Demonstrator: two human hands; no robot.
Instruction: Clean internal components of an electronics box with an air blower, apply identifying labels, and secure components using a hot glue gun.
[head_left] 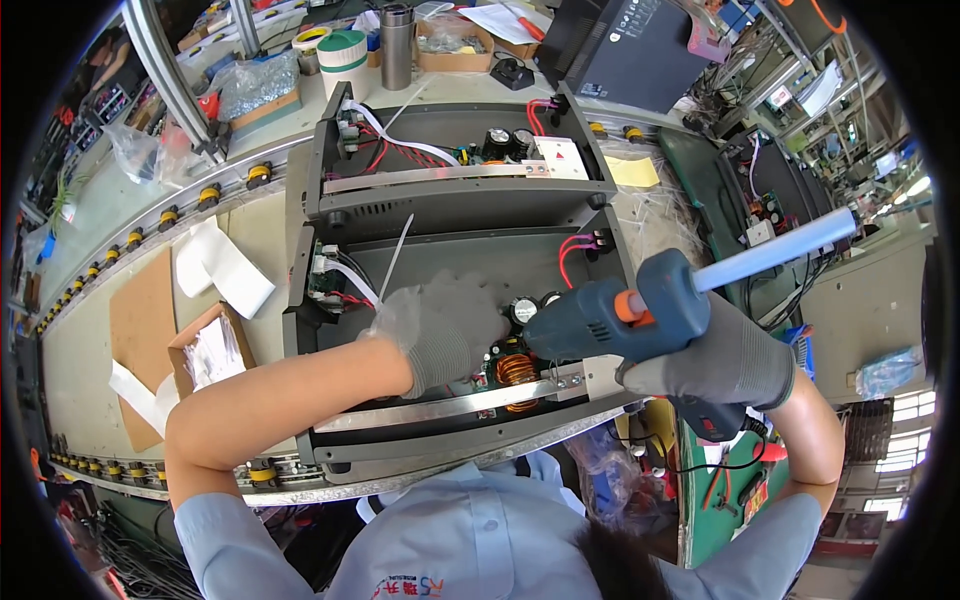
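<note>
My right hand, in a grey glove, is wrapped round the handle of a dark blue hot glue gun. A long whitish glue stick sticks out of the gun's back, and its nozzle end points left over the near open metal case. Inside that case my left hand, also gloved, reaches in beside the electronics; its fingers are smeared and partly hidden. Close to it are a copper-wound coil and capacitors. A bare metal strip crosses the case's near side, below my left wrist.
A second open case stands directly behind. At left are a small cardboard box, white paper and a roller rail. Further back stand a steel tumbler and a green-lidded container. The gun's black cable hangs at right.
</note>
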